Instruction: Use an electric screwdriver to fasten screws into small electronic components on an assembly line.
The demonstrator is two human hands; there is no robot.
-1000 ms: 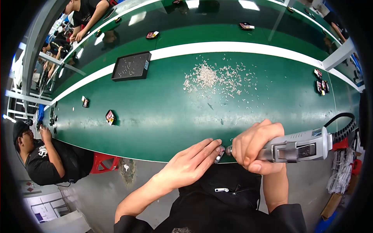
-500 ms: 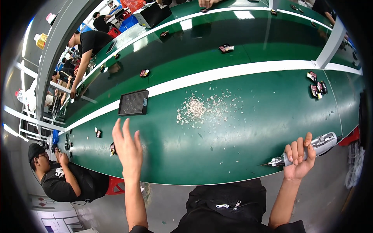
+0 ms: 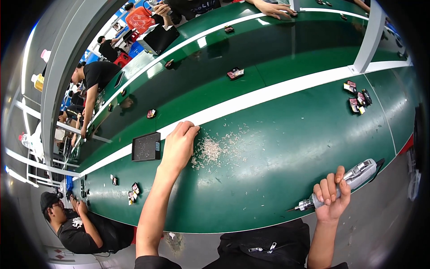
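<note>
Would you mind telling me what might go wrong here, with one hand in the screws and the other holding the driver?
The left hand reaches into the loose pile of small screws; a sweep could scatter them across the green belt. The right hand grips the electric screwdriver at the belt's near edge, so its tip may snag there.

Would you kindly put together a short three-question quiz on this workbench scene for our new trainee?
1. True or false: the right hand holds a grey electric screwdriver.
2. The left hand reaches into: A) the dark tray, B) the pile of small screws, C) a red box?
3. What colour is the bench surface?

Key:
1. True; its tip points toward the person's left.
2. B; the fingers rest at the pile's edge, beside the white stripe.
3. Green.
</note>
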